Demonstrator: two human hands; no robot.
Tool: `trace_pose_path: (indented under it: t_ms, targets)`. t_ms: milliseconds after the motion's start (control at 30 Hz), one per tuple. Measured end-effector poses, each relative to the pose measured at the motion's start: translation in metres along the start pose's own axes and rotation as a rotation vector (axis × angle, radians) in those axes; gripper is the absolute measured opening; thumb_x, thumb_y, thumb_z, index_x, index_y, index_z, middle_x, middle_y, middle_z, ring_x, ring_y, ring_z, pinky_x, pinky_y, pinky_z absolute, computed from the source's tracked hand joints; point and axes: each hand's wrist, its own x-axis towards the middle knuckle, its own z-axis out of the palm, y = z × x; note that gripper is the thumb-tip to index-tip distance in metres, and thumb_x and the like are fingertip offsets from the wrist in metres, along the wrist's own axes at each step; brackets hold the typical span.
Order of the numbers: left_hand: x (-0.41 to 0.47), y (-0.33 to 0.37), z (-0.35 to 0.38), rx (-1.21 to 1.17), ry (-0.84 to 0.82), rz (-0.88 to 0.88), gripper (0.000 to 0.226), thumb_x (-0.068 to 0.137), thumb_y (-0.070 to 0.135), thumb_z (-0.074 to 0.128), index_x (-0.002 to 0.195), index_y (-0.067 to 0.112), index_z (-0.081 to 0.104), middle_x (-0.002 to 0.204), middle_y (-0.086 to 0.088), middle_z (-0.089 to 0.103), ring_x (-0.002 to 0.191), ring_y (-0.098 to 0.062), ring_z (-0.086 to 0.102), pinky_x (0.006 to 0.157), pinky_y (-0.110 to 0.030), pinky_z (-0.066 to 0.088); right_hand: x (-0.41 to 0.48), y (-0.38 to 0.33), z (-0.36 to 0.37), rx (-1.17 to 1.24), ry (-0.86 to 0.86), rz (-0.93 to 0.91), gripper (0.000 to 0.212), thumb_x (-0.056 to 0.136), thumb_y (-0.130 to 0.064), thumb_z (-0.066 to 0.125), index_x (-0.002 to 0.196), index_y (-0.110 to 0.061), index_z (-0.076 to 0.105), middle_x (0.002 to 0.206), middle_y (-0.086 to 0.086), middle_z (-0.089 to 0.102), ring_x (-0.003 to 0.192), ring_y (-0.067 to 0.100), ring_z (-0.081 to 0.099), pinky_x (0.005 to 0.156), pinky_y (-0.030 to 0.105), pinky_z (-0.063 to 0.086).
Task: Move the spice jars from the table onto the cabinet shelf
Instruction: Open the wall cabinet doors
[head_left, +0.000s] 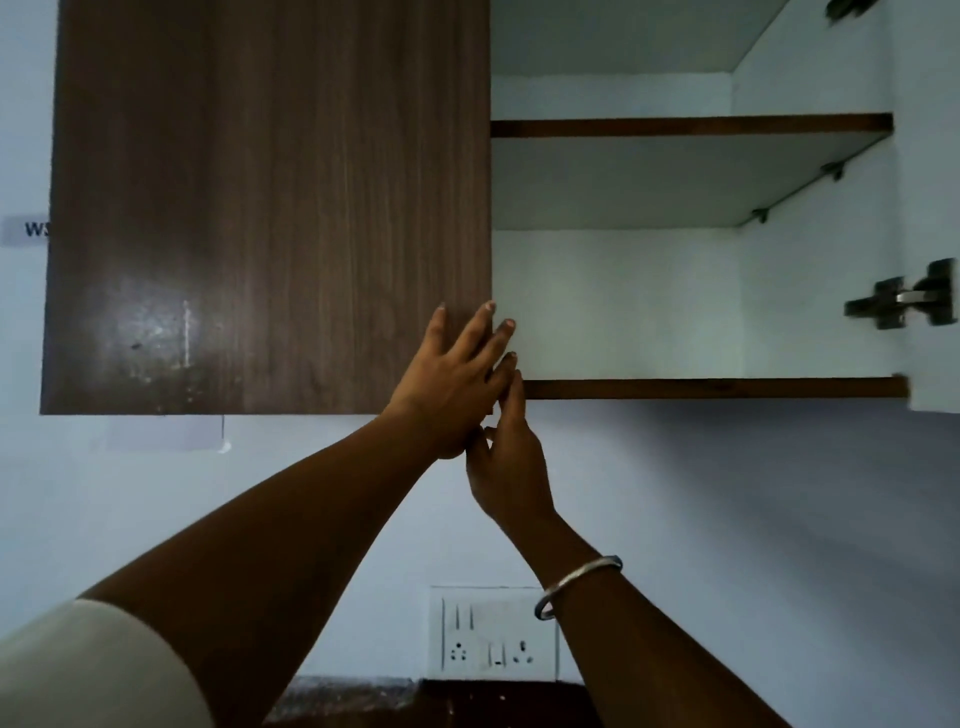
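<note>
A wall cabinet hangs ahead. Its left door (270, 208), dark wood, is closed. The right half stands open, showing a white interior with a bare bottom shelf (717, 388) and a bare middle shelf (691, 126). My left hand (452, 374) lies with straight fingers spread on the lower right corner of the closed door. My right hand (506, 467) reaches up just beneath it, fingertips at the door's bottom corner by the shelf edge; it holds nothing that I can see. No spice jars are in view.
The opened right door's inner face and hinge (904, 301) show at the far right edge. A switch and socket plate (491, 634) sits on the wall below. A dark countertop strip (363, 696) runs along the bottom.
</note>
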Motion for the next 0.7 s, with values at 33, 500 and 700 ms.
trace_pose_path:
  t_ms: [33,500,700]
  targets:
    - [0.004,-0.003,0.001,0.044,0.008,0.044,0.083,0.085,0.048,0.056,0.149,0.018,0.012,0.158,-0.015,-0.007,0.143,-0.042,-0.012,0.109,-0.067,0.005,0.003,0.000,0.007,0.039,0.045,-0.004,0.071,0.093,-0.017,0.053,0.150,-0.013,0.010,0.138,0.009,0.052,0.117,0.026,0.058,0.093,0.039,0.051]
    - [-0.008,-0.009,-0.035,0.219,0.054,0.135,0.051,0.094,0.030,0.046,0.138,0.007,0.036,0.149,-0.018,0.028,0.143,-0.041,0.009,0.110,-0.054,0.024,-0.004,-0.027,0.018,0.306,0.396,0.000,0.014,0.084,0.011,0.053,0.094,0.004,0.061,0.078,0.011,0.061,0.065,0.010,0.054,0.059,0.004,0.040]
    - [-0.049,-0.016,-0.076,0.171,0.066,0.085,0.043,0.095,0.024,0.043,0.134,0.005,0.039,0.146,-0.018,0.032,0.142,-0.041,0.012,0.110,-0.051,0.026,-0.032,-0.066,-0.003,0.284,0.364,-0.028,0.008,0.078,0.014,0.053,0.079,0.006,0.057,0.070,0.010,0.052,0.056,0.004,0.039,0.055,0.006,0.036]
